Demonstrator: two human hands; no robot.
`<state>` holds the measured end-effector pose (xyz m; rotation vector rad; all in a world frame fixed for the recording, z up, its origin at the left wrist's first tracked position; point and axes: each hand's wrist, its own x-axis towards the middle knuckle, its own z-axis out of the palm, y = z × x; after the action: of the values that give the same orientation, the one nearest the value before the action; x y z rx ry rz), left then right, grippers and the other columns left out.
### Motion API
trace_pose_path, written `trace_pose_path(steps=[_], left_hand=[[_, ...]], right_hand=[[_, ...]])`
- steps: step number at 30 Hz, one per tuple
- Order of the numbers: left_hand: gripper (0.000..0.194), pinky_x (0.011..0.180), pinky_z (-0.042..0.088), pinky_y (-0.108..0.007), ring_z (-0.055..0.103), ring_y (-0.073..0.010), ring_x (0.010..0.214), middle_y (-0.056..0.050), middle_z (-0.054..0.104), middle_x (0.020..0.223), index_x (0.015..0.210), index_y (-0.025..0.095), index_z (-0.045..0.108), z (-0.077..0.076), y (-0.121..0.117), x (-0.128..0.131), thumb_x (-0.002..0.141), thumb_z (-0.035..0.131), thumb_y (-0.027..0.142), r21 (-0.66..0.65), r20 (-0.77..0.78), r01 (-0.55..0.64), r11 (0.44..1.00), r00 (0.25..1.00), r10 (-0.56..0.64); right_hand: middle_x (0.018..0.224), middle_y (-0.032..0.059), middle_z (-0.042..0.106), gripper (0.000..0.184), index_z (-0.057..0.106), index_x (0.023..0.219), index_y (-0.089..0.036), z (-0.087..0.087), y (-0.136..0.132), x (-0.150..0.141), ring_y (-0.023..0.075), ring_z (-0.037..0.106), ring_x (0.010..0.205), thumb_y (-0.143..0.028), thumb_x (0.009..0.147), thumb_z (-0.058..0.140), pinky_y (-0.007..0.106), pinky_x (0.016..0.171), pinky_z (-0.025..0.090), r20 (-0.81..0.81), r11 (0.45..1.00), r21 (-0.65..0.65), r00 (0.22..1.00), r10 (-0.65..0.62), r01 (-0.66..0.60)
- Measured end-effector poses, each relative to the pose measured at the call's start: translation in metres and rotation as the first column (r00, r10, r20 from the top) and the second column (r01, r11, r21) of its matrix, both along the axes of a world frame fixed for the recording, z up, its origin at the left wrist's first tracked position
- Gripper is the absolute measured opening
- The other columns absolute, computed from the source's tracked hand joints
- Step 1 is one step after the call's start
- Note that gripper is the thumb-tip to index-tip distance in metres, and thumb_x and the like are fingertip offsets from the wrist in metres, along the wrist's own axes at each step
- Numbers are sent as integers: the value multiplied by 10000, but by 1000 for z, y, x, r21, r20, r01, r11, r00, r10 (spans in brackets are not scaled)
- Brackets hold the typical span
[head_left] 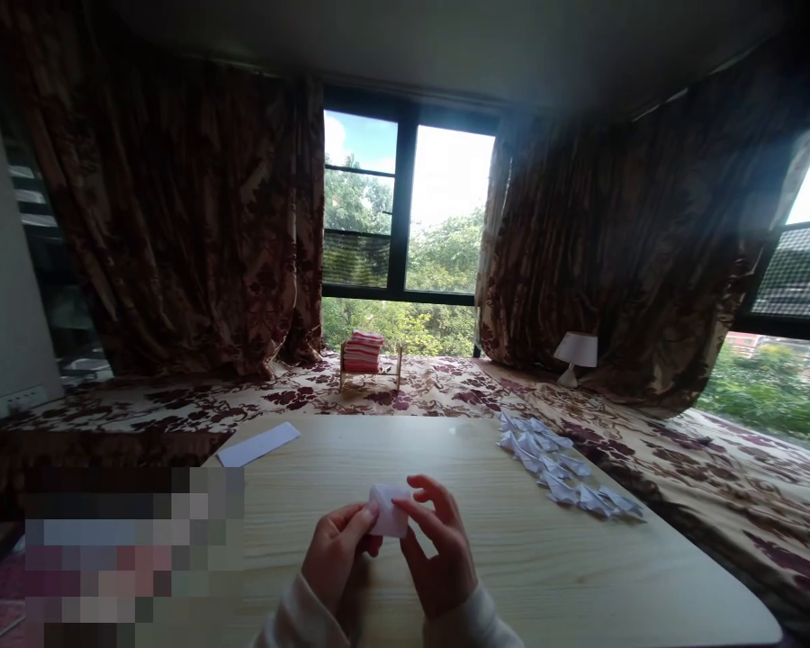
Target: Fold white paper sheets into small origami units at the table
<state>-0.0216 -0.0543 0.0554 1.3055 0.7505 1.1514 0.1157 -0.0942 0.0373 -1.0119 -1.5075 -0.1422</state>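
Observation:
A small folded piece of white paper (390,515) is held up above the table between my two hands. My left hand (337,544) pinches its left edge, thumb in front and fingers behind. At the right edge, my right hand (440,540) touches the paper with thumb and index finger, while its other fingers are raised and bent. Far off to the right on the table lie several folded white paper pieces (546,454) with pointed ends, loosely grouped. A flat stack or strip of white paper (260,444) rests at the table's far left.
The pale wood-grain table (580,576) has a rounded right corner. Beyond it, a flowered cloth ledge carries a small rack (400,369) with folded red-and-white cloths (363,351) and a white lamp (576,353). Dark patterned curtains flank the window. The lower left is pixelated.

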Motion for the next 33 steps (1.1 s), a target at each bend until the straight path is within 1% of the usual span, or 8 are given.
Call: trace_pose_path(steps=[3,6,10,13,15,19,26,33], left_hand=[[364,554,385,-224,462,-121,547,0,536,532,629,141,642,5,-2,-1,714,554,484,66,-23,-116,991,993,118],[334,633,408,-224,512,-141,673,-8,603,692,843,160,656,9,-5,0,696,588,452,115,-48,-138,984,988,144],[266,524,376,-217,482,-125,541,6,550,528,653,130,667,10,-8,4,643,650,395,112,-123,-8,994,992,22],[291,502,349,-209,441,-100,479,20,502,454,551,130,629,6,-5,3,665,628,398,82,-132,-32,996,990,43],[300,504,353,-209,448,-98,469,22,507,452,595,135,636,4,-2,2,685,601,418,57,-120,-52,997,991,59],[303,508,363,-213,464,-103,479,11,529,475,644,127,652,4,-1,1,685,597,423,47,-113,-25,999,993,30],[266,543,359,-214,451,-105,523,14,521,502,570,127,614,7,-7,2,672,621,372,76,-145,48,996,989,-37],[277,530,332,-217,429,-100,523,16,509,511,581,127,589,1,-4,1,690,610,380,77,-182,71,994,982,-56]], right_hand=[[727,44,619,134,657,751,-202,2,2,2,166,540,677,-162,764,530,266,570,472,-118,995,-96,993,7,-18],[603,19,589,186,639,684,-170,-1,4,4,134,513,540,-271,789,524,220,462,420,-297,961,-243,953,52,-129],[668,31,624,210,653,835,-157,-6,6,4,150,553,591,-327,775,545,232,516,443,-430,912,-289,891,146,-290],[686,21,618,352,538,1105,-158,-5,3,3,136,558,583,-303,784,538,236,530,461,-513,911,-231,838,186,-343],[710,19,614,388,490,1150,-164,-2,0,2,130,566,601,-255,777,544,232,543,466,-480,925,-201,855,195,-324],[748,27,612,331,558,1055,-173,2,-3,-3,124,572,621,-177,724,560,207,514,456,-374,947,-203,913,161,-251],[700,15,593,332,558,1029,-164,0,-1,-4,118,547,591,-156,697,564,210,488,452,-389,934,-239,908,159,-266],[762,29,569,139,588,858,-185,4,-2,0,137,555,668,-159,723,566,210,488,439,-334,949,-220,931,144,-226]])
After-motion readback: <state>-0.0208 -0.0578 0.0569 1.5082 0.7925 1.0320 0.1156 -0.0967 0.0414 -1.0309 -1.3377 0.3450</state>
